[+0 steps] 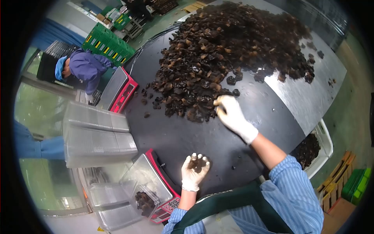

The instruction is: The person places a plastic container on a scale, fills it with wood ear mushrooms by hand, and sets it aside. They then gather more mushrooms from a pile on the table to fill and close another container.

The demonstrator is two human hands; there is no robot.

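Observation:
A large heap of dark brown, crinkled pieces, like wood-ear mushrooms, covers the far part of the dark table. My right hand, in a white glove, is at the heap's near edge with its fingers curled against the pieces; whatever lies between the fingertips is too small to tell. Nearer to me, my left hand, also gloved, is palm up with fingers curled round some dark mushroom pieces. To its left, a clear plastic box with mushroom pieces sits on a red scale.
Stacked clear plastic boxes stand at the left, beside a second red scale. A person in purple bends over at the upper left near green crates. A white basket of dark pieces is at the right.

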